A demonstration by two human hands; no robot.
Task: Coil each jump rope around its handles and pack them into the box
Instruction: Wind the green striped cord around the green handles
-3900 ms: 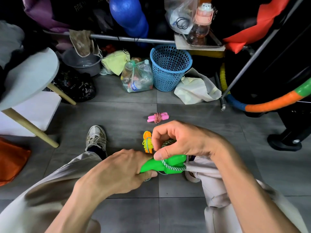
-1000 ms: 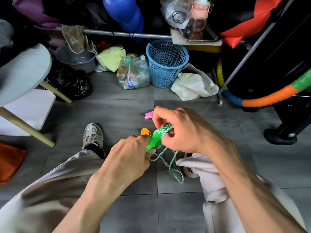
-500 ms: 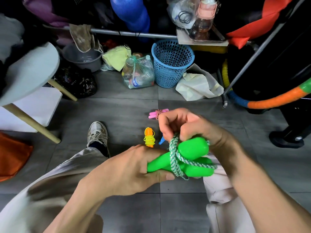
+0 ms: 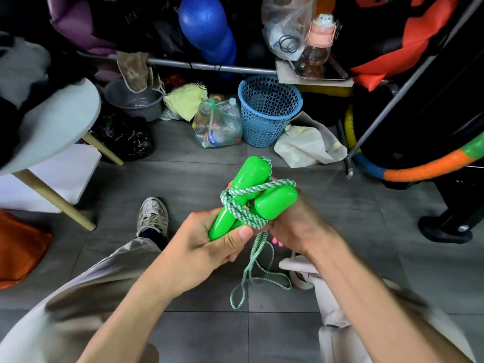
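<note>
Green plastic handles (image 4: 251, 197) are held above the floor between your knees: your left hand (image 4: 209, 247) grips their lower ends, and your right hand (image 4: 290, 221) is closed around the upper part and the wraps. The braided cord (image 4: 251, 268) hangs slack below; relaxing tension could let the wraps slip off. No box is visible.

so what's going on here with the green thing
A person sitting on the floor is coiling a green jump rope. The left hand grips the lower ends of the two green handles, and the right hand holds them from behind. Several turns of cord cross the handles; a loose tail still hangs toward the floor.
</note>
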